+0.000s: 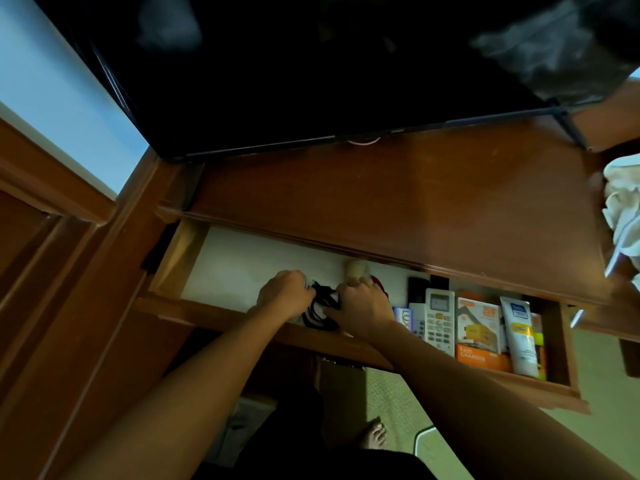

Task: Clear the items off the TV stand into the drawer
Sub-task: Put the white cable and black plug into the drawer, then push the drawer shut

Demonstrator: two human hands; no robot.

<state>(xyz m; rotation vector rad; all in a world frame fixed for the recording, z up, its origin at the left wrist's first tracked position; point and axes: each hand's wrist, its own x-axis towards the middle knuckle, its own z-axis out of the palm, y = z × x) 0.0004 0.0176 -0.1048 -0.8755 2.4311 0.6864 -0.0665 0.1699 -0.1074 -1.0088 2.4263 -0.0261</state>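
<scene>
The drawer (214,265) under the wooden TV stand top (398,199) is pulled out, with a pale liner inside. Both of my hands are in it, at its front middle. My left hand (285,294) and my right hand (362,304) each grip a side of a bundle of black cable (320,308) with a white part, low against the drawer floor. A small beige cylinder (356,270) lies just behind my right hand. To the right lie a white remote (439,320), an orange charger box (479,332) and a white tube (521,336).
A dark TV (311,71) stands at the back of the stand. Crumpled pale cloth (623,216) hangs at the right edge. A wooden cabinet (52,237) rises on the left. Below are green floor (398,400) and my bare foot (372,436).
</scene>
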